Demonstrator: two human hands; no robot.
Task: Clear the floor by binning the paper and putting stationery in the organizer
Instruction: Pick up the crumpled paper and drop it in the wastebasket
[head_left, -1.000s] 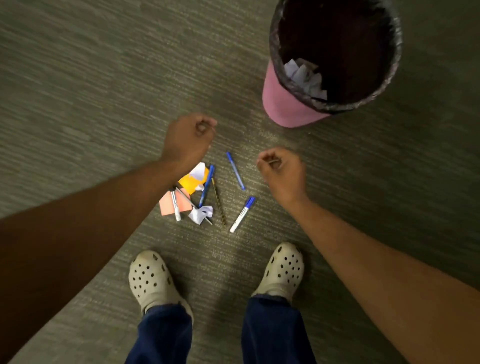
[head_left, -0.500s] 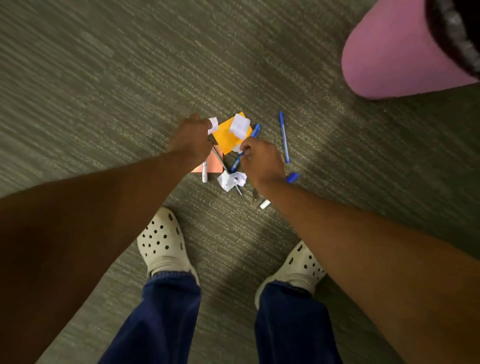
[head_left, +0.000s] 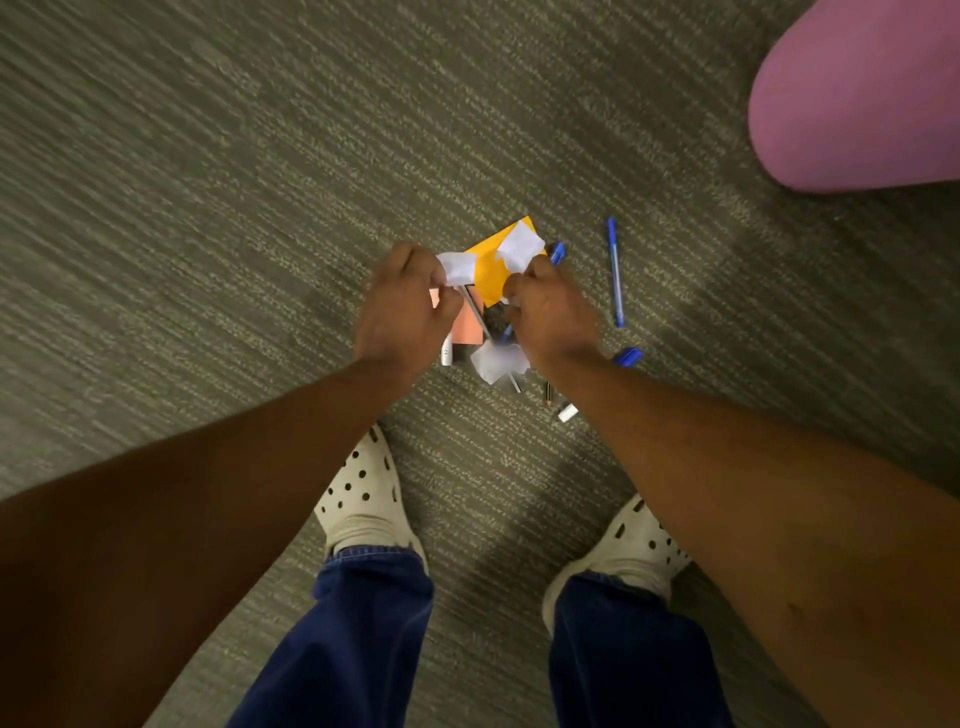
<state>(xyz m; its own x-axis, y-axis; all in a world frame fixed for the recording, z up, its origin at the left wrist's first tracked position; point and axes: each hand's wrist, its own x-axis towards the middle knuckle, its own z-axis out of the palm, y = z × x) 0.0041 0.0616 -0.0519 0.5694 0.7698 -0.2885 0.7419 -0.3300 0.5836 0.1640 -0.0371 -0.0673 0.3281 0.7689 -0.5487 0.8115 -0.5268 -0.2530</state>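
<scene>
Paper scrap sits pinched at the left hand's fingertips; another scrap lies at the right hand's fingertips, grip unclear; pens lie on the carpet beside.

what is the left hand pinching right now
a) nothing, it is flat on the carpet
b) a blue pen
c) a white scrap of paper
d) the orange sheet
c: the left hand has its fingertips closed on a white scrap of paper, while the blue pen lies apart on the carpet and the orange sheet lies under the scraps.
</scene>
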